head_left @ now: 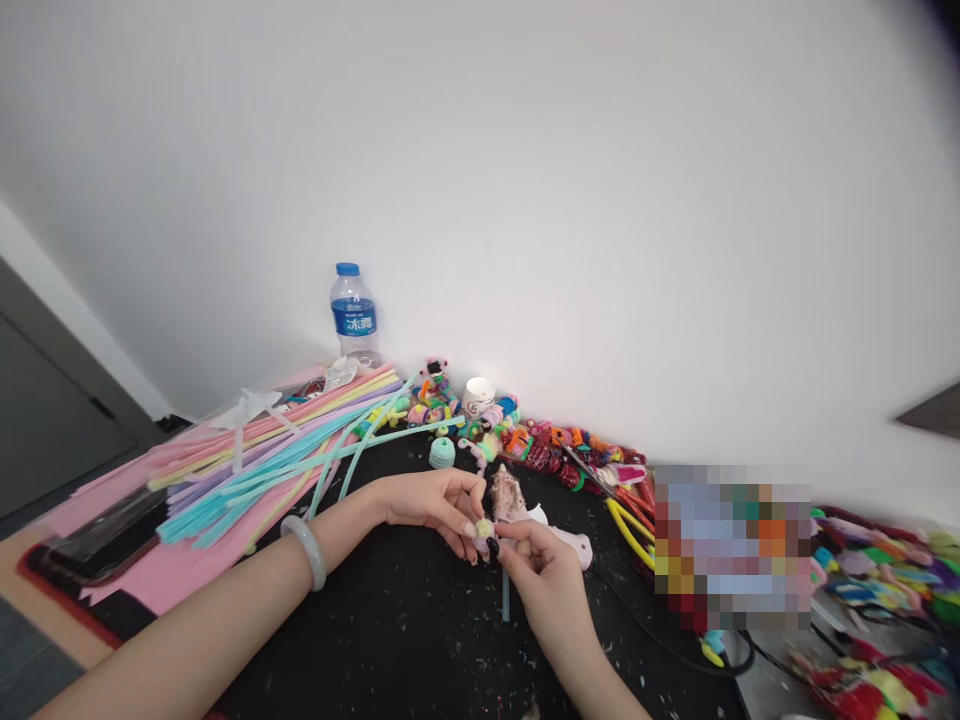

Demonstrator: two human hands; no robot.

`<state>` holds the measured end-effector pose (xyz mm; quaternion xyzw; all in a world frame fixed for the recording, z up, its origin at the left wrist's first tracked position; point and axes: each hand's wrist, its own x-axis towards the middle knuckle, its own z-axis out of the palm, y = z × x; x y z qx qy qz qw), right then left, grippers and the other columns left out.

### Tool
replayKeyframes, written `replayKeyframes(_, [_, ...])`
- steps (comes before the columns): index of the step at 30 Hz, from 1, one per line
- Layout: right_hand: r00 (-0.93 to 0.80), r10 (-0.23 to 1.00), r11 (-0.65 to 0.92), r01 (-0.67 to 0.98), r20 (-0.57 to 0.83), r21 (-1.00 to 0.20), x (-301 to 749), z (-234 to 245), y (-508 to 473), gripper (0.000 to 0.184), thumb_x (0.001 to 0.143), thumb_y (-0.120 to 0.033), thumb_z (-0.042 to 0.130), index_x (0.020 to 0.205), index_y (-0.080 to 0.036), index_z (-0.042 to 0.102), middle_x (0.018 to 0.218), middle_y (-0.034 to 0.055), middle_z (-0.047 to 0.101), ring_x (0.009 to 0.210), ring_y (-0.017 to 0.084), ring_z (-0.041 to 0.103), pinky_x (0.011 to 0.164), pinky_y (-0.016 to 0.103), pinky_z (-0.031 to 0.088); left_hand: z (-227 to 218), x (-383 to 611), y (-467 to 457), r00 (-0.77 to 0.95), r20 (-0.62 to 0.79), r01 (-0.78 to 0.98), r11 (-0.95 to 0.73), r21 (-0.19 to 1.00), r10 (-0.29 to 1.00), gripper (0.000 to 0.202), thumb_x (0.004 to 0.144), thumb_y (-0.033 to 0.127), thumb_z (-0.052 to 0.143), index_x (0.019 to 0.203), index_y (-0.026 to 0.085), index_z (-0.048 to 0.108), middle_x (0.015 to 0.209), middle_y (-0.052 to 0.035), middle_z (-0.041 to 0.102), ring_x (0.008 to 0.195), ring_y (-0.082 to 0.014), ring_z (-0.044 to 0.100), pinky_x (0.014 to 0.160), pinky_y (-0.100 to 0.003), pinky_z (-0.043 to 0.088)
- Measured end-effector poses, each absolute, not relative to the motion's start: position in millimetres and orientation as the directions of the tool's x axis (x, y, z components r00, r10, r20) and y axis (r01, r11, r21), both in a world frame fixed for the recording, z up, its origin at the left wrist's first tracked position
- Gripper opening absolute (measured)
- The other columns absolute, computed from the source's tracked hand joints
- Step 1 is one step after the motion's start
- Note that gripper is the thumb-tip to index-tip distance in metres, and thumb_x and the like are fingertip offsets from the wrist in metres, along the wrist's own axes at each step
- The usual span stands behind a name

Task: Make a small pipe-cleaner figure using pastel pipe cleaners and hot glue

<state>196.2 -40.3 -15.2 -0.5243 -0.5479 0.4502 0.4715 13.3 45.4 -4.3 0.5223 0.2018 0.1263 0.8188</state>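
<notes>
Between the fingertips of both hands is a small fuzzy pale yellow and pink piece [484,527], apparently of pipe cleaner. My left hand [436,508], with a pale bangle at the wrist, pinches it from the left. My right hand [546,572] is closed at its right side, by a small black bit [492,548] whose kind is unclear. Just behind lies a pale pink hot glue gun [517,506] with a brown-stained nozzle, partly covered by my right hand. A translucent glue stick [505,598] shows below the fingers. A mint-green coil [442,453] stands beyond my left hand.
Pastel pipe cleaners [300,450] spread over the left side. A water bottle [353,318] and a paper cup [479,396] stand near the wall. Colourful fuzzy figures [555,455] line the back, with scissors [592,470] among them. A black cable [660,640] runs right.
</notes>
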Motion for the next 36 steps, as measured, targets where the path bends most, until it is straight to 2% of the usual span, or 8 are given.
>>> replayKeyframes(14, [-0.020, 0.997, 0.077, 0.213, 0.075, -0.974, 196.1, -14.0, -42.4, 0.019, 0.072, -0.028, 0.060, 0.078, -0.012, 0.067, 0.051, -0.0077, 0.033, 0.047, 0.011, 0.029, 0.047, 0.023, 0.020, -6.5, 12.5, 43.5, 0.889, -0.182, -0.006, 0.409, 0.913, 0.420, 0.030, 0.067, 0.022, 0.076, 0.079, 0.016, 0.049, 0.080, -0.0052, 0.072, 0.073, -0.0183, 0.070, 0.066, -0.028, 0.054])
replayKeyframes(36, [-0.022, 0.997, 0.072, 0.222, 0.069, -0.972, 196.8, -12.6, -44.9, 0.018, 0.073, -0.028, 0.059, 0.077, -0.013, 0.067, 0.050, -0.0079, 0.032, 0.047, 0.011, 0.028, 0.047, 0.023, 0.021, -6.1, 13.2, 43.1, 0.882, -0.193, 0.005, 0.402, 0.916, 0.430, 0.028, 0.066, 0.021, 0.076, 0.077, 0.015, 0.050, 0.079, -0.0052, 0.072, 0.072, -0.0181, 0.070, 0.065, -0.027, 0.054])
